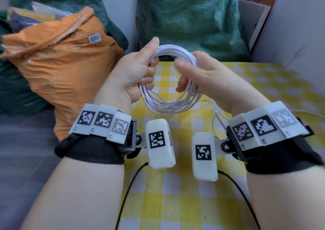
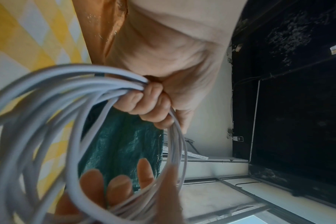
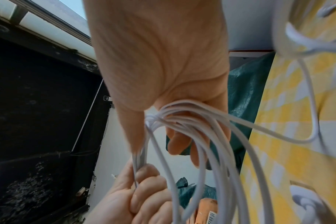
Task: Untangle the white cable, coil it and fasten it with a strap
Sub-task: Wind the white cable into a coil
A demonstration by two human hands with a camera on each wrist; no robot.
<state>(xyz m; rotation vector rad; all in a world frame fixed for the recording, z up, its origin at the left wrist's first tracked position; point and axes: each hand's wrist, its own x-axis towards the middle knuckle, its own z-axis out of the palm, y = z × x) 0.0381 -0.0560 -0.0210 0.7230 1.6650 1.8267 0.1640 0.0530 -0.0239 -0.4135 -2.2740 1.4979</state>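
The white cable (image 1: 168, 105) is gathered into a coil of several loops, held upright above the yellow-checked table (image 1: 175, 194). My left hand (image 1: 149, 66) grips the coil's left side, with fingers (image 2: 150, 103) curled round the bundled strands (image 2: 67, 84). My right hand (image 1: 182, 76) holds the right side, the fingers (image 2: 115, 186) reaching through the loop and the thumb in front, pinching the strands (image 3: 192, 121). A loose tail (image 1: 215, 122) hangs from the coil by my right wrist and trails onto the table (image 3: 313, 106).
A stuffed orange bag (image 1: 58, 62) stands left of the table and a green bag (image 1: 186, 18) behind it. A pale wall (image 1: 290, 36) borders the right side. Black sensor leads (image 1: 126, 194) run from both wrist cameras over the near table.
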